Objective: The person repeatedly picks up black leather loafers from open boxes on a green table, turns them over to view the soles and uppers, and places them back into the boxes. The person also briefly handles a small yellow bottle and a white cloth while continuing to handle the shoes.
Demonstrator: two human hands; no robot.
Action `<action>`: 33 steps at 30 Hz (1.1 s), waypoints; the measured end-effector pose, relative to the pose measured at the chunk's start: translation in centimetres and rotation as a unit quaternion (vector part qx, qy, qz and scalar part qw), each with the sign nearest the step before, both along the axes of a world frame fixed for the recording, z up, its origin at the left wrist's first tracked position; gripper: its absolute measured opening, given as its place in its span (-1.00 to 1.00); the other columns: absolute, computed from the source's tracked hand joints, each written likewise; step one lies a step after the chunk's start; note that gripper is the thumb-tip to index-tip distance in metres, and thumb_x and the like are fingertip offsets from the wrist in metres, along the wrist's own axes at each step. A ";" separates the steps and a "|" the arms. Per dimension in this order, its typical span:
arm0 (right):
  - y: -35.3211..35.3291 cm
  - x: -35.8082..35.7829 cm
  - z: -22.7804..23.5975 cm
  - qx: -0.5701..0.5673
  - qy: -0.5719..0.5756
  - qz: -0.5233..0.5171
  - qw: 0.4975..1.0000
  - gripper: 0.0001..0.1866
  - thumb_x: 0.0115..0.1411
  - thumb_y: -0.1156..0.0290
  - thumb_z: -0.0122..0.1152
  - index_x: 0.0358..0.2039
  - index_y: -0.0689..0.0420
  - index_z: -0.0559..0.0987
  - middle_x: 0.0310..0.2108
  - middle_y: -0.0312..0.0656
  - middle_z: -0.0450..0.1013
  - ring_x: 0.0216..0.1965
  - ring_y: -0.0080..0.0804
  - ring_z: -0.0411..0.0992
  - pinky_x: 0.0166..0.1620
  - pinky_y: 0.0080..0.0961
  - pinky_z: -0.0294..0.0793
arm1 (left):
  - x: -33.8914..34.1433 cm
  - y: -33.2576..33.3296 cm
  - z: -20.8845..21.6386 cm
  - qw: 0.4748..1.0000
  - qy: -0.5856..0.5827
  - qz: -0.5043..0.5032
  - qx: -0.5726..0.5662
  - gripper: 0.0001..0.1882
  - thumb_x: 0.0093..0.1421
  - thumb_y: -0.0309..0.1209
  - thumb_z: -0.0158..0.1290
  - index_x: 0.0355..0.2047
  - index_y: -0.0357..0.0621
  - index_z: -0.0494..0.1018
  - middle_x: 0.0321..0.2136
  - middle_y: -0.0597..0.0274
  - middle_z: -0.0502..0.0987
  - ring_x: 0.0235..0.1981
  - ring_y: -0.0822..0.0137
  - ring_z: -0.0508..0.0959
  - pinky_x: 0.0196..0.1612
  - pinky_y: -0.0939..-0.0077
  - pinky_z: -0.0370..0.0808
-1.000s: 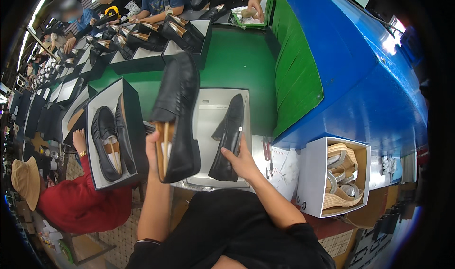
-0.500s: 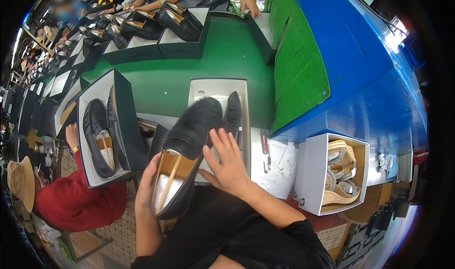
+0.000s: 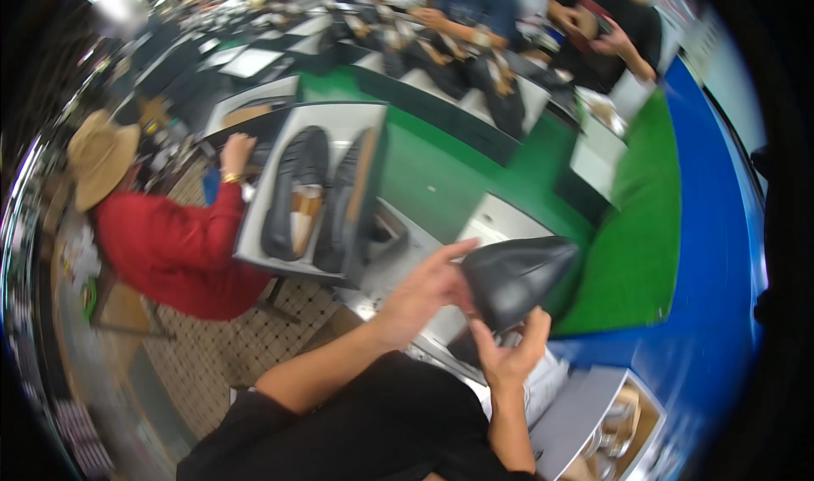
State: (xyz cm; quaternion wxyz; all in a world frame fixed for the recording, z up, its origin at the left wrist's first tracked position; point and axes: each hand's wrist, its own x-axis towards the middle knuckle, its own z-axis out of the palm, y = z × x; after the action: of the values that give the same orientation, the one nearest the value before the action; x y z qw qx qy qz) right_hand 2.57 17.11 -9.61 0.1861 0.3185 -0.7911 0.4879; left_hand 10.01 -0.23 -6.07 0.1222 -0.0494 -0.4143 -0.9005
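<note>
One black shoe [image 3: 521, 279] is held in our right hand [image 3: 515, 358]; our left hand [image 3: 428, 290] touches its side, how tightly we can't tell. Left of our fingers, two shoes [image 3: 284, 201] are already boxed; ours isn't.

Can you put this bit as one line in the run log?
left hand: touching black loafer, left side | right hand: gripping loafer's lower edge | beyond loafer: open shoebox | lower right: box of sandals
</note>
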 end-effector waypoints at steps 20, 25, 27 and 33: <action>5.1 -1.3 -6.2 0.034 -0.171 -0.086 0.981 -0.35 0.22 0.48 0.22 0.30 0.21 0.24 0.16 0.03 0.25 0.18 -0.16 0.25 0.13 -0.29 0.32 | 5.4 0.3 -7.7 0.947 -0.228 0.079 -0.212 -0.65 0.36 -0.30 0.02 0.07 -0.22 0.45 -0.18 0.20 0.52 -0.13 0.44 0.52 -0.08 0.55 0.49; 7.7 -1.9 -9.4 0.012 -0.584 -0.035 0.811 -0.12 0.25 0.36 0.21 0.43 0.15 -0.10 0.37 0.17 -0.03 0.34 -0.13 0.06 0.29 -0.27 0.13 | 11.5 -2.2 -5.8 0.839 -0.314 0.443 0.028 -0.54 0.32 0.00 -0.06 -0.44 -0.18 0.40 -0.54 0.25 0.40 -0.46 0.33 0.52 -0.39 0.39 0.58; 7.5 -2.2 -10.3 -0.028 -0.639 0.004 0.769 -0.13 0.18 0.36 0.19 0.40 0.20 -0.04 0.28 0.16 0.11 0.26 -0.06 0.17 0.25 -0.19 0.16 | 12.3 -4.3 -5.1 0.750 -0.373 0.539 0.089 -0.35 0.20 0.21 0.03 0.02 -0.04 0.23 -0.09 0.09 0.34 -0.08 0.23 0.42 -0.11 0.25 0.49; 6.4 -3.3 -9.4 0.106 -0.555 0.051 0.823 -0.23 0.01 0.48 0.06 0.29 0.34 0.17 0.15 0.06 0.31 0.15 -0.11 0.26 0.25 -0.39 0.14 | 12.0 -10.9 -5.5 0.817 -0.323 0.456 0.143 -0.05 0.00 0.25 0.16 0.19 -0.20 0.21 0.07 -0.12 0.33 0.06 0.01 0.39 0.26 -0.03 0.19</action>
State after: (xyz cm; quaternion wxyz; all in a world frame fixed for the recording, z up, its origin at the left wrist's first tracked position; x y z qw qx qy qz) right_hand -0.72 23.47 -18.97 -0.3443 0.0511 -0.7902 0.5043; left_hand 22.01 -11.16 -11.61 0.3832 0.4570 -0.2714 -0.7554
